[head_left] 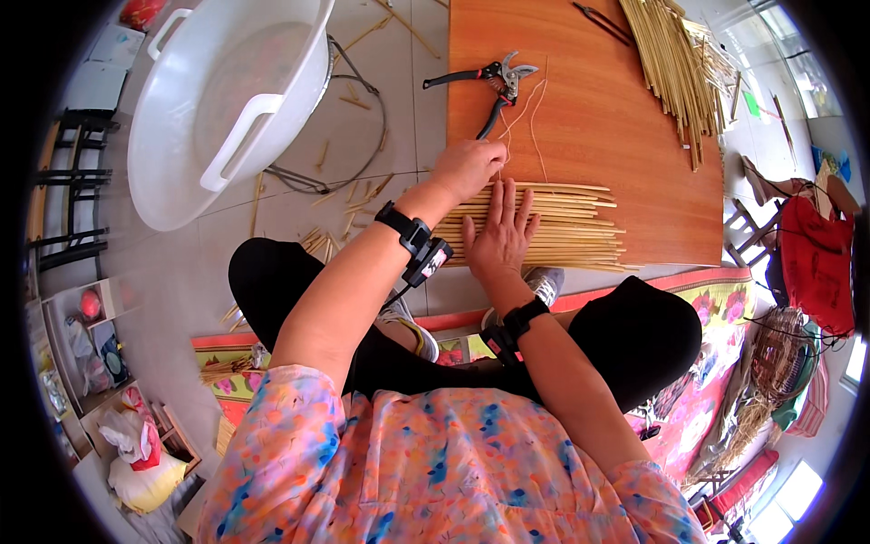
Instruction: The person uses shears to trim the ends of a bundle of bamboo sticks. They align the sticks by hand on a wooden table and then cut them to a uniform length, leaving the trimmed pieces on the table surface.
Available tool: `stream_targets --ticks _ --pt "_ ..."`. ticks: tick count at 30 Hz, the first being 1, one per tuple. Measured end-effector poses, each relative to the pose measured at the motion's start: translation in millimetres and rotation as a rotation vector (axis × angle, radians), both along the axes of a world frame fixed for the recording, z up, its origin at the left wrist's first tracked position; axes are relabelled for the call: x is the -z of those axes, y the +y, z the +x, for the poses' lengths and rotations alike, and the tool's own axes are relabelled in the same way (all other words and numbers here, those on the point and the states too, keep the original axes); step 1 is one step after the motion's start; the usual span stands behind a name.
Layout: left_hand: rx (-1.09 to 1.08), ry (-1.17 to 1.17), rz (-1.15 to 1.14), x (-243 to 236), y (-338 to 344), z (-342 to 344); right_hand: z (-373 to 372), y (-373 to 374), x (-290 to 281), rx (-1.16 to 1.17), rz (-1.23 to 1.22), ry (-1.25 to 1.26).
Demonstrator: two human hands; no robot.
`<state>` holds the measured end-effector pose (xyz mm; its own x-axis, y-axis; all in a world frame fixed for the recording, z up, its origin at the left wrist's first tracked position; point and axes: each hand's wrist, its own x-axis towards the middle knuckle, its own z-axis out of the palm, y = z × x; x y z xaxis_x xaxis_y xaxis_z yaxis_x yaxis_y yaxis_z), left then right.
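A row of pale split reeds (553, 227) lies side by side along the near edge of a brown wooden board (625, 136) that serves as the surface; the right hand (500, 238) rests flat on the left part of the row, its grip spread, the fingers (507, 201) extended and pressing the reeds down; the left hand (467, 168) sits just beyond it at the far edge of the row, its grip pressed together, pinching a thin pale string (533, 113) that loops up across the board; both wrists wear black bands; a pair of pruning shears (494, 82) with dark handles lies on the board near the string, jaws pointing right; a loose bundle of long reeds (675, 63) lies at the far right corner of the board, well apart from the hands; a large white plastic basin (227, 100) stands on the tiled floor to the left, with short reed offcuts (349, 213) scattered between it and the board; the person sits cross-legged in dark trousers at the board's near edge.
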<state>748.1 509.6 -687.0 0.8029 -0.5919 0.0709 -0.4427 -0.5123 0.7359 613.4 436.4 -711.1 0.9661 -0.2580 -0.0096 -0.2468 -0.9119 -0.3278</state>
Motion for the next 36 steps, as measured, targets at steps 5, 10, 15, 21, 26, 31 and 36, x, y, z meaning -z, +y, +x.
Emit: stream_targets --ticks 5,10,15,21,26,31,36 --pt "0.101 -0.109 0.144 1.6 -14.0 10.0 0.6 2.6 -4.7 0.001 -0.027 0.037" --pt "0.186 -0.263 0.303 6.6 -28.2 15.5 2.0 2.3 -5.7 0.007 -0.028 0.068" --pt "-0.024 -0.186 0.023 2.4 -14.8 14.1 0.9 0.5 -3.6 0.001 -0.033 0.072" --pt "-0.302 -0.311 0.118 -30.5 48.3 -52.2 0.5 -0.5 -5.5 0.011 -0.031 0.063" --pt "-0.82 0.032 0.071 16.8 93.7 -92.1 0.7 5.0 -5.0 -0.007 -0.028 0.024" --pt "-0.84 0.616 -0.287 44.6 100.9 -113.4 2.1 12.8 -4.6 -0.023 -0.02 -0.002" --pt "-0.687 0.83 -0.434 29.8 88.0 -106.0 1.1 18.1 -7.7 -0.046 -0.035 0.024"
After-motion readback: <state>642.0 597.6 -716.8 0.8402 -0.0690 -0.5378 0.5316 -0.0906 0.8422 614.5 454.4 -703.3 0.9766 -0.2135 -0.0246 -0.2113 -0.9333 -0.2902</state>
